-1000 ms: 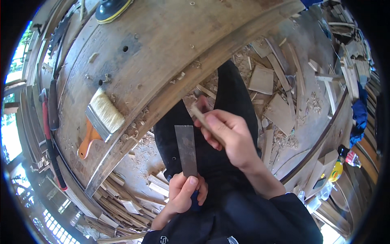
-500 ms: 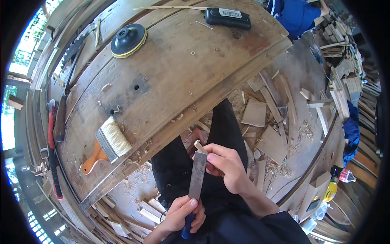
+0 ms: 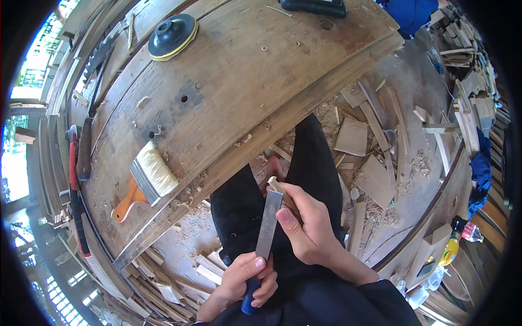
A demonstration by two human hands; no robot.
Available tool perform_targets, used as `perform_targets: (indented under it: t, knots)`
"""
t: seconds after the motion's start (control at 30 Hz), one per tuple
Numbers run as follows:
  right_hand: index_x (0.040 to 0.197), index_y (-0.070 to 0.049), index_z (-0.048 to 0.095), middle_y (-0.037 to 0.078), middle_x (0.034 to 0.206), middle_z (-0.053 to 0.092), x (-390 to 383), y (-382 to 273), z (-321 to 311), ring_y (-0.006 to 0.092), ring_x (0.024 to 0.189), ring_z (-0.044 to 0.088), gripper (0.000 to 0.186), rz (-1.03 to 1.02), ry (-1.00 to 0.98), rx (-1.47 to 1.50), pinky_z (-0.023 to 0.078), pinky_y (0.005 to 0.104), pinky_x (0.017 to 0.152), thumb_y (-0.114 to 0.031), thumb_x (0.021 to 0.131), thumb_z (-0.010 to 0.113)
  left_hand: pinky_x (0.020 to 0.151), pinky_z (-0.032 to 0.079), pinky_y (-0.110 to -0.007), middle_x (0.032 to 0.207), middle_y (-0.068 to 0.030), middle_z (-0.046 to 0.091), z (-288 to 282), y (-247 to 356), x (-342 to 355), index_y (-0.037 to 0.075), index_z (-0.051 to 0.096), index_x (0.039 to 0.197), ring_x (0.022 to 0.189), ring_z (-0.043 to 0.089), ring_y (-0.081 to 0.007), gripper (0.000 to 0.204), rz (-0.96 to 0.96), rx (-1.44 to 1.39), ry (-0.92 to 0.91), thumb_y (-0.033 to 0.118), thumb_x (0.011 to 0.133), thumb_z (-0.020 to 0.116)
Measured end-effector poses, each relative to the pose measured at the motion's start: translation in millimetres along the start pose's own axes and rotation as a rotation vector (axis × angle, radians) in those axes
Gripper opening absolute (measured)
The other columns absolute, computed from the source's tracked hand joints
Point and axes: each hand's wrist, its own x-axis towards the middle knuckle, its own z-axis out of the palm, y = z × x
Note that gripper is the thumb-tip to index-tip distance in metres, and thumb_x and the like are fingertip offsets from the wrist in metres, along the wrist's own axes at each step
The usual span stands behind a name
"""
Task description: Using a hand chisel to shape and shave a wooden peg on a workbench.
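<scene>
In my left hand (image 3: 242, 280) is a chisel, its fingers wrapped around the blue handle (image 3: 250, 296) and the top of the grip. The flat grey chisel blade (image 3: 268, 225) points up and away from me, above my lap. My right hand (image 3: 308, 224) is closed on a small pale wood piece (image 3: 275, 183) whose curved tip sticks out just past the blade's end. The rest of that piece lies partly behind the blade and my fingers. My right thumb stands beside the blade's upper right edge.
Ahead is a wooden workbench (image 3: 228, 87) with a wide brush (image 3: 155, 173), a round black sanding pad (image 3: 173, 36) and scattered shavings. Saws (image 3: 83, 149) lie at the left. Wood offcuts (image 3: 350, 136) litter the floor, and bottles (image 3: 450, 251) stand at the right.
My right thumb has come back from the wood piece and now points upward beside the blade. The chisel leans slightly more to the right. The whole view has shifted a little.
</scene>
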Motion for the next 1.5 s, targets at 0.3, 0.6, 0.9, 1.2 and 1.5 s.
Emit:
perform_targets:
  t: [0.3,0.6,0.9,1.2,1.5]
  knots:
    - [0.115,0.007,0.049,0.015,0.085,0.056,1.3,3.5,9.4,0.0224,0.071,0.057,0.036,-0.075,0.080,-0.119,0.046,0.0276,0.065,-0.020,0.091,0.052,0.036,0.034,-0.026,0.050,-0.0088,0.039,1.0,-8.2,3.8,0.005,0.035,0.077,0.037,0.039,-0.0167,0.032,0.080,0.174,0.101,0.030,0.097,0.033]
    - [0.114,0.008,0.051,0.006,0.085,0.058,-0.8,4.6,-0.6,0.0055,0.072,0.051,0.036,0.099,-0.017,0.130,0.043,0.0189,0.062,-0.017,0.089,0.058,0.036,0.034,-0.025,0.048,-0.0079,0.038,-5.1,-8.2,4.6,0.006,0.033,0.075,0.036,0.038,-0.0160,0.034,0.030,0.009,0.018,0.032,0.097,0.034]
    - [0.115,0.010,0.051,0.008,0.091,0.061,2.4,5.9,1.1,0.0072,0.082,0.054,0.036,0.089,0.042,0.071,0.042,0.0190,0.072,-0.015,0.089,0.057,0.036,0.033,-0.025,0.048,-0.0076,0.038,-3.5,-6.9,6.6,0.006,0.034,0.075,0.036,0.038,-0.0156,0.034,-0.001,0.039,0.053,0.032,0.097,0.034]
    - [0.106,0.011,0.057,0.003,0.082,0.059,-2.7,12.9,11.0,0.0031,0.072,0.049,0.029,0.090,0.165,0.145,0.037,0.0152,0.061,-0.011,0.087,0.060,0.033,0.033,-0.025,0.047,-0.0083,0.038,-8.7,-15.6,10.9,0.005,0.034,0.074,0.033,0.037,-0.0165,0.034,0.062,0.028,0.063,0.030,0.097,0.033]
    - [0.100,0.009,0.062,-0.001,0.075,0.060,-1.6,10.6,17.0,0.0015,0.069,0.050,0.024,0.183,0.255,0.349,0.040,0.0152,0.057,-0.010,0.085,0.064,0.034,0.033,-0.026,0.048,-0.0101,0.039,-23.2,-28.0,20.9,0.005,0.032,0.074,0.034,0.036,-0.0161,0.034,0.186,0.165,0.017,0.031,0.097,0.033]
